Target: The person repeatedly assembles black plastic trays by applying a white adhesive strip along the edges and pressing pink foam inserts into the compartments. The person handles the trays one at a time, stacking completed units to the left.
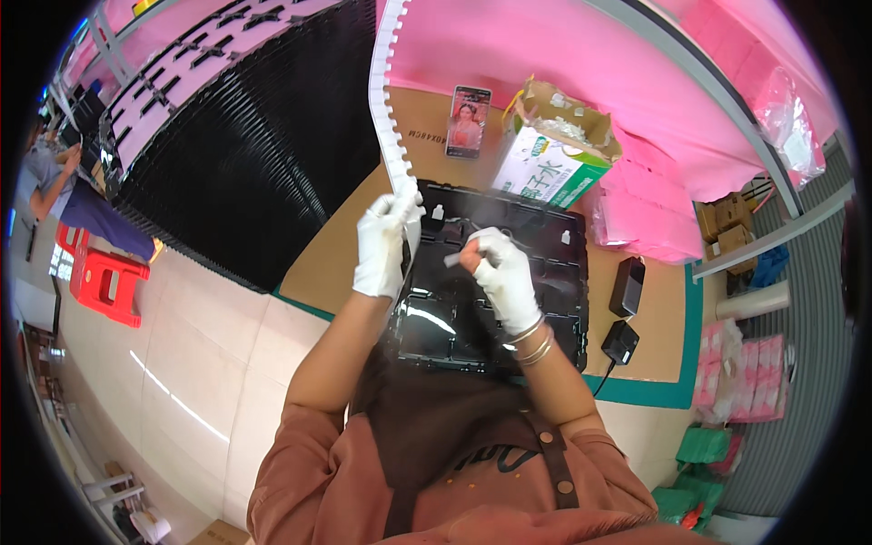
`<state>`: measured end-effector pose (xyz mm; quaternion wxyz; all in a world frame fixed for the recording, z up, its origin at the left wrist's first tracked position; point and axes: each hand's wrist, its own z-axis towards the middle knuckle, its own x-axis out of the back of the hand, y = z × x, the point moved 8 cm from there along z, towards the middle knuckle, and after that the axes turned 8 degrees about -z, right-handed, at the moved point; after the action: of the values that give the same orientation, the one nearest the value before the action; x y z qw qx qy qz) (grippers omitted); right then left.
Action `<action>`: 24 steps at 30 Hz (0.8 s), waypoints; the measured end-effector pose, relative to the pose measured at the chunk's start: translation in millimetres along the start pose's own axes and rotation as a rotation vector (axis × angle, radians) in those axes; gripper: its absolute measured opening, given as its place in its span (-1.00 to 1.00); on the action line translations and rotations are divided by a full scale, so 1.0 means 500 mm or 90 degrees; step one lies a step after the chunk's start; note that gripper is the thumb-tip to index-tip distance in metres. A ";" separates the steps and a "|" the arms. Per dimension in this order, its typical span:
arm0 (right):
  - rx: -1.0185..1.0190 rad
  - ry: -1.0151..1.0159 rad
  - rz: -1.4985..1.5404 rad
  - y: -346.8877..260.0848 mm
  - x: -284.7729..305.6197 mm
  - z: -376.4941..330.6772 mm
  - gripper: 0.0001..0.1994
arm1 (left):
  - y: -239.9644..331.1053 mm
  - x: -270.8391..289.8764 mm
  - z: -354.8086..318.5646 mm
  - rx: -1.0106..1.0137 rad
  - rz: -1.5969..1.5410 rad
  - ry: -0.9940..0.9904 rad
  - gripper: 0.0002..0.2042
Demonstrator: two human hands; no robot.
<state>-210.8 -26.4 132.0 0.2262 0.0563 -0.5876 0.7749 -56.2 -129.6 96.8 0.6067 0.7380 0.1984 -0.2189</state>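
My left hand (381, 250), in a white glove, is closed on the lower end of a long white strip (386, 127) with a notched edge, which runs up past the top of the picture. My right hand (504, 277), gloved with bare fingertips showing, pinches a small whitish piece (452, 259) that is too blurred to name. Both hands are above a shiny black plastic tray (536, 313) with shallow compartments. Small white pieces lie in it, one (438, 212) near my left hand and another (566, 238) at the right side.
Tall stacked black trays (245, 145) stand at the left. Behind the tray are a phone (468, 123) and an open carton (545, 163) with white scraps. Pink packs (649, 213), a black box (628, 287) and an adapter (620, 342) sit right. A red stool (109, 282) and another person (68, 182) are far left.
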 end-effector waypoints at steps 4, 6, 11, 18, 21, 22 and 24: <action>0.075 -0.322 -0.287 0.028 -0.104 -0.055 -0.94 | 0.025 0.036 0.009 -0.034 0.015 0.021 -0.81; 0.056 -0.373 -0.356 0.055 -0.162 -0.082 -0.96 | 0.037 0.036 -0.006 -0.037 0.025 0.023 -0.80; 0.096 -0.276 -0.499 0.051 -0.189 -0.103 -0.80 | 0.033 0.037 -0.023 0.002 0.097 0.005 -0.80; 0.008 -0.306 -0.571 0.044 -0.183 -0.091 -0.71 | 0.023 0.036 -0.025 0.008 0.075 -0.005 -0.82; -0.021 -0.240 -0.419 0.025 -0.148 -0.067 -0.69 | 0.025 0.018 -0.040 0.018 0.041 0.002 -0.79; -0.036 -0.200 -0.341 0.011 -0.134 -0.050 -0.68 | 0.024 0.012 -0.047 0.024 0.022 0.009 -0.77; -0.154 -0.083 -0.078 0.016 -0.102 -0.023 -0.68 | 0.006 0.009 -0.050 0.030 0.042 -0.014 -0.79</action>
<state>-167.0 -31.7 103.3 0.2398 0.1145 -0.6858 0.6776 -49.0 -105.5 100.9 0.5980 0.7559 0.1623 -0.2115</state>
